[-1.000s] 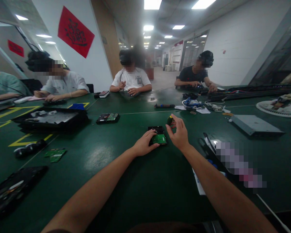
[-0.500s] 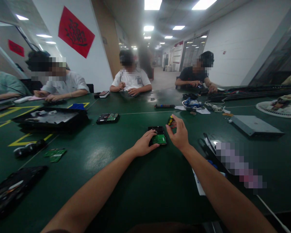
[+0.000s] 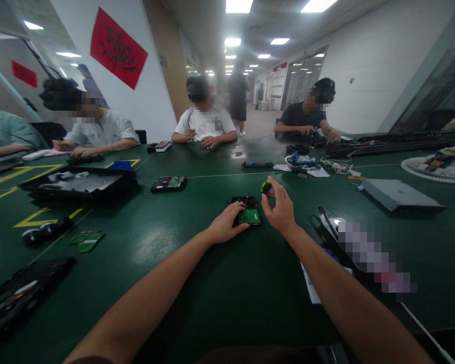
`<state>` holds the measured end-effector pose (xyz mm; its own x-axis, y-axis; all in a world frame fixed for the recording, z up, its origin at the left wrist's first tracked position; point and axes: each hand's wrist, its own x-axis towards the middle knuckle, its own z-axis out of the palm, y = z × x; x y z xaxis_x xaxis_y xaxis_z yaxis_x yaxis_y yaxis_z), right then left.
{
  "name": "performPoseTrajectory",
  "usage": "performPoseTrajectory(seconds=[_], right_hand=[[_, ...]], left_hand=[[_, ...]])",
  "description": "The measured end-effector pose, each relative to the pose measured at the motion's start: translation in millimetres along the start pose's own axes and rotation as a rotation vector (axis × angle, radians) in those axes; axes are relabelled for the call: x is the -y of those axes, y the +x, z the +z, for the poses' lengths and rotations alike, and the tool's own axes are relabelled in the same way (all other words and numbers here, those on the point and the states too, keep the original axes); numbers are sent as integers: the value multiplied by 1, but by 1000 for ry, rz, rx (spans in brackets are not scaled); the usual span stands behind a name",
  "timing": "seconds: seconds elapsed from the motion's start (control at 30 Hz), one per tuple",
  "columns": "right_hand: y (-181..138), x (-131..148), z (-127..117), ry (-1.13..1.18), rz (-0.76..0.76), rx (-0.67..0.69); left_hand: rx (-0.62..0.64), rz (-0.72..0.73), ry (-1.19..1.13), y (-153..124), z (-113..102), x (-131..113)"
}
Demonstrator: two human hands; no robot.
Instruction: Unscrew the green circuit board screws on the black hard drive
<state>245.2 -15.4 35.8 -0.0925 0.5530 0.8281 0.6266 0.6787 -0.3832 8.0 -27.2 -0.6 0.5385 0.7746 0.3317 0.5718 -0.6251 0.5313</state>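
In the middle of the head view, a small black hard drive [image 3: 251, 217] with a green circuit board on its upper side lies on the dark green table. My left hand [image 3: 227, 223] grips it from the left, thumb at the near side and fingers across its top, covering part of it. Just to the right, my right hand [image 3: 280, 207] pinches the yellow-and-black handle of a screwdriver [image 3: 266, 186] between thumb and fingers. The handle tilts over the drive's right edge; I cannot make out the shaft or tip.
Another drive [image 3: 169, 183] lies farther left, near a black tray-like casing [image 3: 81, 183]. Green circuit boards [image 3: 88, 240] and a black device [image 3: 25, 296] are at the left. A grey metal box [image 3: 402, 194] sits at the right. Co-workers sit across the table.
The screwdriver handle has turned and tilted slightly in my right hand, which has shifted a little. My left hand and the drive stay put. In the background, a standing person has moved.
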Motion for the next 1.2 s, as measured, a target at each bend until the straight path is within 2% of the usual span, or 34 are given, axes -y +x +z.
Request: performPoseTrajectory(seconds=[1.2], right_hand=[[0,-2,2,19,-13,-13]], left_hand=[[18,2,26,0,0,0]])
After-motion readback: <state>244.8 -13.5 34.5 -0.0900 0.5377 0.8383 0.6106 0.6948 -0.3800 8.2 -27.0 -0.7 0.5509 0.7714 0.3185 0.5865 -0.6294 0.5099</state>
